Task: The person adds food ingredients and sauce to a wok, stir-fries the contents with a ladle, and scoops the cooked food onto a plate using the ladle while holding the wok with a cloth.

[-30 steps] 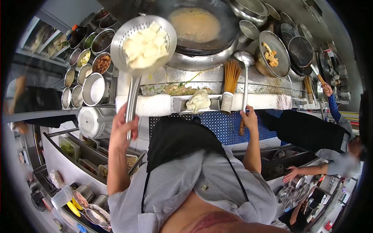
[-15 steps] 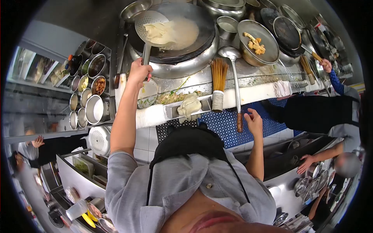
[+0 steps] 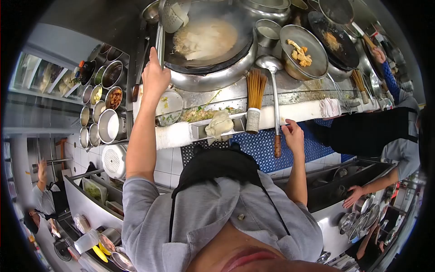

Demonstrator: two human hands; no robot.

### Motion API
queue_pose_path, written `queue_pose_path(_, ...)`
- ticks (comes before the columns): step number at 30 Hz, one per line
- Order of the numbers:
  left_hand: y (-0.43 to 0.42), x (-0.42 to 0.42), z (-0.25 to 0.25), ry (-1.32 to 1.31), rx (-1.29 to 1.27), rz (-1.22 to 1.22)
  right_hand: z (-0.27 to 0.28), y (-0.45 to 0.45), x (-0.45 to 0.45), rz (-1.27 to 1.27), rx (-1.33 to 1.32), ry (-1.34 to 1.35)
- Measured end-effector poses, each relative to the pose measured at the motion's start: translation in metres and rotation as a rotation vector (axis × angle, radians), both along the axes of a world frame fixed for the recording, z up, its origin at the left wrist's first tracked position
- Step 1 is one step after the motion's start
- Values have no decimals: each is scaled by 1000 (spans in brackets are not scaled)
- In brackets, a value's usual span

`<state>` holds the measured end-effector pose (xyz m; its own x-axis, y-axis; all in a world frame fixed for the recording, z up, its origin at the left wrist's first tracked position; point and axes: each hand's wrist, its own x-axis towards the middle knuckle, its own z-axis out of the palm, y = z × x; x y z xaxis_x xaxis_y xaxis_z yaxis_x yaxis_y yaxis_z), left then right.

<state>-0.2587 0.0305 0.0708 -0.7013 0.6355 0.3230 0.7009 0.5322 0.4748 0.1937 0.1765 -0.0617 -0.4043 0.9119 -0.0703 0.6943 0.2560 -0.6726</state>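
Note:
My left hand (image 3: 155,78) is closed round the handle of a perforated skimmer (image 3: 174,20). The skimmer is tipped on its side over the left of the wok (image 3: 244,47), with a few pale pieces clinging to it. Pale flat sheets, like wide noodles (image 3: 206,40), lie in the wok's cloudy, steaming liquid. My right hand (image 3: 293,136) hangs empty, fingers loosely apart, beside the wooden handle end of a long ladle (image 3: 277,109). That ladle rests across the counter edge, its bowl toward the stove. A bamboo brush (image 3: 256,90) stands left of it.
A strainer bowl (image 3: 294,36) with fried pieces and a metal pot (image 3: 267,31) sit right of the wok. A crumpled cloth (image 3: 219,124) lies at the front edge. Ingredient tins (image 3: 110,126) line the left. A co-worker's hand (image 3: 379,55) works at another wok (image 3: 340,45).
My left hand has swung the skimmer up and left and tipped it; the pale sheets are now in the wok. My right hand has shifted slightly. The co-worker's strainer has moved away from their wok.

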Motion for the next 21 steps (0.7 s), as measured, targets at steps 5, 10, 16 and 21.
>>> queue_pose_path(5, -7, -2, 1, -29, -77, 31, -5, 6, -7, 18, -5, -28)
queue_pose_path(10, -10, -7, -19, 104, 74, -59, 0, 8, -11, 4, 10, -37)
queue_pose_path(16, -12, 4, -6, -27, 157, -46, 0, 9, -10, -14, 19, -10)
queue_pose_path(21, -12, 5, -2, -6, 171, -5, 4, 10, -4, -16, -9, -63)
